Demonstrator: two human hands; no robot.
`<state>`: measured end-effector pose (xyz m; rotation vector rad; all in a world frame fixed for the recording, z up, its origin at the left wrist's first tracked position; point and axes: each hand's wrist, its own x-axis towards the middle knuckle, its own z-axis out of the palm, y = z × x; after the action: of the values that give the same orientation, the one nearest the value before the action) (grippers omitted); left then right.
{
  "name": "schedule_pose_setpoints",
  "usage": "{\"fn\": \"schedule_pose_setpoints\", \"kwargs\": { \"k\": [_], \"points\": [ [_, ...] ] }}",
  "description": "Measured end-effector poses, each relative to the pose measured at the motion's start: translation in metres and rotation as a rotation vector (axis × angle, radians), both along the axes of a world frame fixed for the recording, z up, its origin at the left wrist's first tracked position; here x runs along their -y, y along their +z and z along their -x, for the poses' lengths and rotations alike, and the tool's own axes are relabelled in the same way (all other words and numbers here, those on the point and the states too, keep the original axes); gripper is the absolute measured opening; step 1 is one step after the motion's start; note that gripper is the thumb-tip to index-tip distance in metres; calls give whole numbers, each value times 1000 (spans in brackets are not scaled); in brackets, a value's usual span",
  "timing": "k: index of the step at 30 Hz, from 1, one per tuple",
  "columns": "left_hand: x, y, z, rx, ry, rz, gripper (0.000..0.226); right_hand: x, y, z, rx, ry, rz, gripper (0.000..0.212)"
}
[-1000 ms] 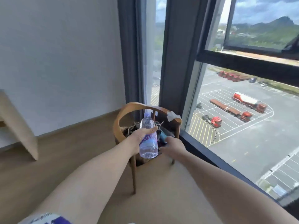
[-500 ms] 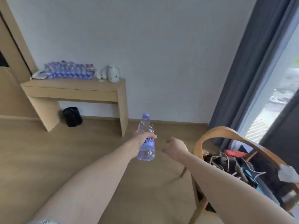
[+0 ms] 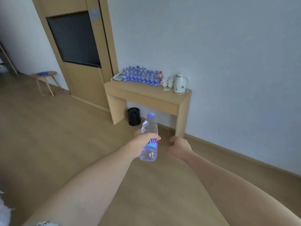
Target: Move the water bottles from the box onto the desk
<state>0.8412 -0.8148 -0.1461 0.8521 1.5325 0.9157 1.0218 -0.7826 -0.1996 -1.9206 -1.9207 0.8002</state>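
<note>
My left hand grips a clear water bottle with a purple cap and a purple-pink label, held upright over the wooden floor. My right hand hangs beside it with loosely curled fingers and holds nothing. Ahead stands the wooden desk against the white wall. Several water bottles stand in rows at the back of its top. The box is out of view.
On the desk's right end stand white cups and a white kettle; a phone lies at its left end. A black bin stands under the desk. A wooden panel with a dark screen and a stool are to the left.
The view has swung left from the chair by the window toward the desk, which is now nearer. My left hand still carries the bottle; the chair has left the view.
</note>
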Motion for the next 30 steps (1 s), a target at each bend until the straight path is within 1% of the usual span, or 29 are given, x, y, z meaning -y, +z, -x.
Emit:
{"fn": "schedule_pose_setpoints", "kwargs": {
  "k": [2,5,11,14,17,20,23,27,30],
  "points": [
    [-27,-1,20,2,43,3,53,-31,0,21,-1,37,3,39],
    [-70,-5,51,8,71,19,47,-79,-3,52,0,70,1,40],
    [-178,-13,129,-16,102,-58,40,-187,-6,129,39,134,-35,40],
    [-239,-6,176,-23,97,-74,41,-247,5,174,73,161,-60,38],
    [-299,4,219,-14,77,-84,48,-301,19,217,111,193,-88,40],
    [-355,5,255,-1,78,-89,47,-349,31,254,161,237,-142,39],
    [-402,-2,284,19,80,-71,45,-390,32,284,188,254,-134,37],
    [-462,-18,320,48,78,-44,48,-456,21,317,140,225,-95,37],
    [-511,-33,343,68,96,-25,49,-511,7,340,98,210,-36,48]
  ]
}}
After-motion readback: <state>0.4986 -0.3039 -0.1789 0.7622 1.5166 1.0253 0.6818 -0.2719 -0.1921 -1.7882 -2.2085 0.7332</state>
